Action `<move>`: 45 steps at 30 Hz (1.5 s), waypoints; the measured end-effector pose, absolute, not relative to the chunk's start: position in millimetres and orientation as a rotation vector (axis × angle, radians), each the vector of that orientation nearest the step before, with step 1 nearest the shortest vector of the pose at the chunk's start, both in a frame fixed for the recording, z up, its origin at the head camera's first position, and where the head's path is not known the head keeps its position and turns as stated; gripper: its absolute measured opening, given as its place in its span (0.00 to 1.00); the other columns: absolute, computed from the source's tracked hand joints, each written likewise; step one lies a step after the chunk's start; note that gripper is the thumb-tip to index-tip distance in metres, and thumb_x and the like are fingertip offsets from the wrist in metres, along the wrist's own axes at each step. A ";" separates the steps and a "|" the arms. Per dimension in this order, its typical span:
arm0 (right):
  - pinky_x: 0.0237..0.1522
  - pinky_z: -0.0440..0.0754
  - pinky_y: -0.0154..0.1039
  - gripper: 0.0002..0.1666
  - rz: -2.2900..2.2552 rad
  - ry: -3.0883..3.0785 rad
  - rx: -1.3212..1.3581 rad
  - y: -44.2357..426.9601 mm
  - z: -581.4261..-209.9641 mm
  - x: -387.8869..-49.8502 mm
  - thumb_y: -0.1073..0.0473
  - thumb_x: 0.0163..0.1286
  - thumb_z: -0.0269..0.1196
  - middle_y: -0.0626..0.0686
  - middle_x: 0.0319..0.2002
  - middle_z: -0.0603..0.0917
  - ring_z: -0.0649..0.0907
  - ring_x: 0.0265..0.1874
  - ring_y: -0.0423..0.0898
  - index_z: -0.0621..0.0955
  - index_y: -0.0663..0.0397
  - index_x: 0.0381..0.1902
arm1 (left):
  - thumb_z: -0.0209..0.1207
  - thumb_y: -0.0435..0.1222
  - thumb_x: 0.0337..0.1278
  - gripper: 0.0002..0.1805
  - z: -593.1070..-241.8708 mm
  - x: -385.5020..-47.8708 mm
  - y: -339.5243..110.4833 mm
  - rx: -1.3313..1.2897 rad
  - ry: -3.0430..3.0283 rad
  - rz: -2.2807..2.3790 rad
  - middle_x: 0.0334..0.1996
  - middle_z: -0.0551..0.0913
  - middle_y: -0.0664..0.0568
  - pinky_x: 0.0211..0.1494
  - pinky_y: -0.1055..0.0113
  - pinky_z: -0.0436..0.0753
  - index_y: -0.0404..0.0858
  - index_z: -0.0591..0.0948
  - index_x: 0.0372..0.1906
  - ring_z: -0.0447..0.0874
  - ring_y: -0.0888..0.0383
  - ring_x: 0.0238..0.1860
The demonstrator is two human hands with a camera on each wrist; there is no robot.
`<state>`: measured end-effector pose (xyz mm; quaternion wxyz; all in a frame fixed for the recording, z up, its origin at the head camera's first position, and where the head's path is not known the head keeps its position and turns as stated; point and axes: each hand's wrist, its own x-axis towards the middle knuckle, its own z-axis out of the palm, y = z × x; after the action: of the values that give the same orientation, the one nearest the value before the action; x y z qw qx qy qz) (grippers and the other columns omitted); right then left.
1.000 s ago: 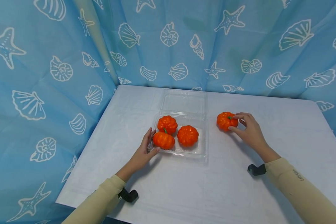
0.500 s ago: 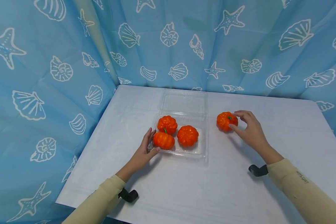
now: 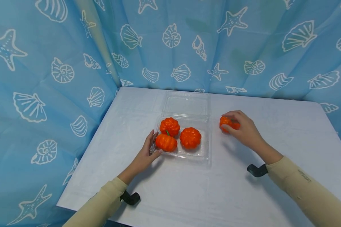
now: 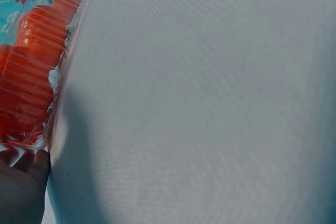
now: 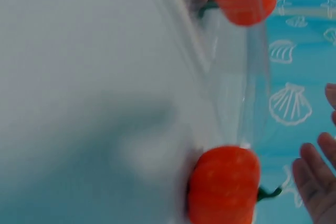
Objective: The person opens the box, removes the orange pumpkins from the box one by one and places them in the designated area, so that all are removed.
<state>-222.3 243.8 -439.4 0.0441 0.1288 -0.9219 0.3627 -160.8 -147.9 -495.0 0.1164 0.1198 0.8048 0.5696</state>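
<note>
A clear plastic clamshell box [image 3: 205, 148] lies open on the table, its lid [image 3: 186, 104] folded back. Inside are three toy pumpkins: one at the back [image 3: 170, 126], one at front left [image 3: 166, 143] and one at right [image 3: 190, 138]. My left hand [image 3: 142, 159] grips the box's front left corner, thumb along the front and fingers at the left side. To the right of the box, a fourth-place pumpkin [image 3: 226, 121] sits on the table with its green stem [image 5: 270, 193] up. Above it hovers my right hand [image 3: 245, 130], fingers spread; the right wrist view shows them apart from it.
The table [image 3: 170, 195] has a white cover. A blue curtain [image 3: 170, 56] with white shells and starfish hangs behind it and along the left side. Black wrist mounts [image 3: 130, 198] stick out from both sleeves.
My right hand first draws slightly back from the loose pumpkin, then moves left over it. The left hand, the box and the pumpkins in it stay in place.
</note>
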 end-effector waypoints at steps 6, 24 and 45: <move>0.57 0.82 0.55 0.24 1.178 -2.897 0.502 227.3 -434.7 -221.7 0.56 0.71 0.67 0.59 0.58 0.80 0.82 0.52 0.55 0.78 0.56 0.63 | 0.61 0.37 0.71 0.49 -502.4 -161.3 -151.2 0.360 2.366 1.683 0.82 0.50 0.47 0.76 0.42 0.59 0.43 0.40 0.83 0.46 0.50 0.81; 0.56 0.83 0.54 0.30 1.246 -3.044 0.678 179.1 -431.9 -227.5 0.54 0.69 0.70 0.61 0.58 0.82 0.84 0.52 0.54 0.78 0.58 0.65 | 0.58 0.33 0.71 0.48 -463.4 -149.8 -144.2 0.359 2.334 1.653 0.81 0.47 0.38 0.75 0.41 0.59 0.34 0.39 0.81 0.44 0.44 0.81; 0.53 0.86 0.47 0.34 1.101 -3.191 0.695 150.0 -439.2 -234.0 0.51 0.68 0.69 0.57 0.60 0.82 0.83 0.53 0.53 0.75 0.55 0.69 | 0.59 0.35 0.71 0.50 -501.1 -162.4 -150.1 0.360 2.356 1.677 0.82 0.48 0.45 0.75 0.40 0.59 0.41 0.38 0.83 0.45 0.48 0.81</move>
<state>-234.0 150.0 -439.2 -0.1518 0.1994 -0.9152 0.3157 -162.4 -150.1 -501.1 0.1133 0.1228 0.8032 0.5717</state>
